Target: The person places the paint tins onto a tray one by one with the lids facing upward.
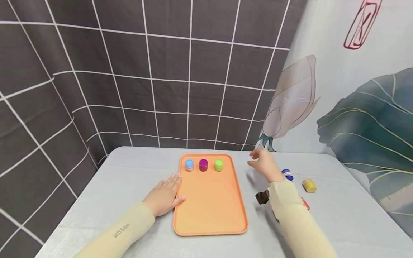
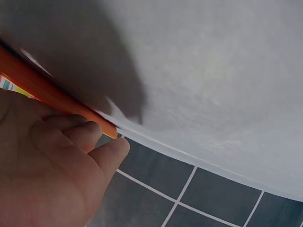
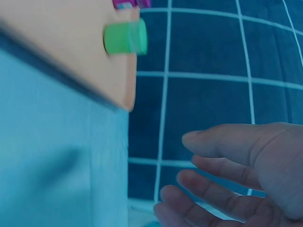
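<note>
A grey cloth-covered table [image 1: 135,172] stands in a corner of dark grid-tiled wall and a flower-printed hanging, and on it lies an orange tray [image 1: 209,204] with a blue-capped jar [image 1: 189,165], a magenta jar [image 1: 203,165] and a green jar [image 1: 218,165] in a row along its far edge, at twelve o'clock. The left hand [image 1: 165,196] lies flat, fingers straight and together, against the tray's nine o'clock rim, steadying it. The right hand [image 1: 265,164] hovers empty off the tray's two o'clock corner, fingers loosely apart. Near it at three o'clock lie a dark blue jar [image 1: 288,175], a yellow jar [image 1: 309,185] and, half hidden by the sleeve, perhaps a red one. This looks like the pause between placements; the next move would call for reaching to a loose jar and pinching it
</note>
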